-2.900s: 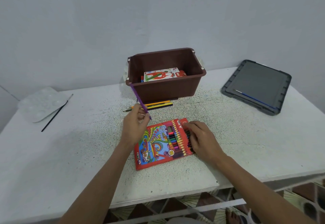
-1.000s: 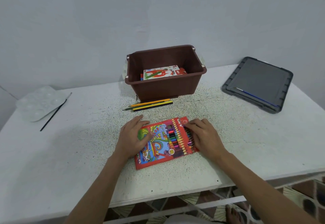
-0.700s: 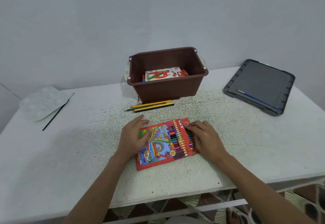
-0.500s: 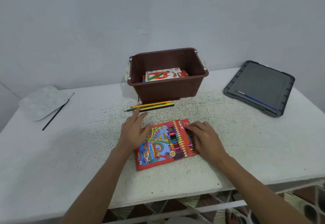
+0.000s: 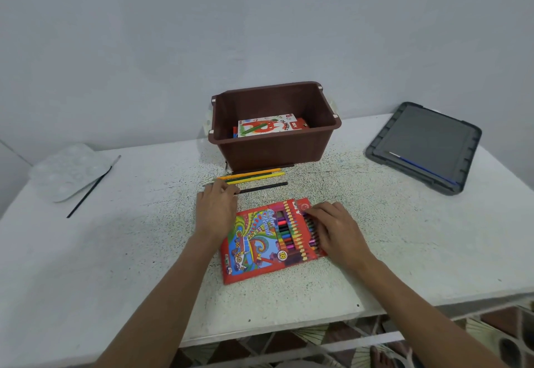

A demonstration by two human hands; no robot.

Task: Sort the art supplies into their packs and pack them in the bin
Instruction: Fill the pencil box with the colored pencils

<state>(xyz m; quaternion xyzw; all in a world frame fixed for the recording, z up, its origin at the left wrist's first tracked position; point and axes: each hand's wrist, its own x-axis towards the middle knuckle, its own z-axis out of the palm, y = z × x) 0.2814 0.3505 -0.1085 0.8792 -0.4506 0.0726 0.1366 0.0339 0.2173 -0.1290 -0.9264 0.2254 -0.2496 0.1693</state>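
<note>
Reaching forward, the left hand [image 5: 216,211] has its fingers stretched out and apart, the tips lying on the near end of a black pencil [image 5: 265,187]; nothing is clamped between them. Just beyond those fingertips lie an orange pencil [image 5: 251,173] and a yellow pencil [image 5: 260,177], side by side, and past them stands the brown bin [image 5: 274,150] with an oil pastels box [image 5: 267,127] inside. Beside that hand, on its thumb side, the red coloured-pencil pack [image 5: 254,246] lies flat on the white table [image 5: 130,252]. The right hand [image 5: 332,231] rests on the pack's open end, its loosely bent fingers over the pencil tips, gripping nothing. Well off to that hand's outer side sits a grey bin lid [image 5: 427,136] bearing a blue paintbrush [image 5: 422,168]. Far out from the left hand are a white palette [image 5: 69,174] and a black paintbrush [image 5: 89,191].
</note>
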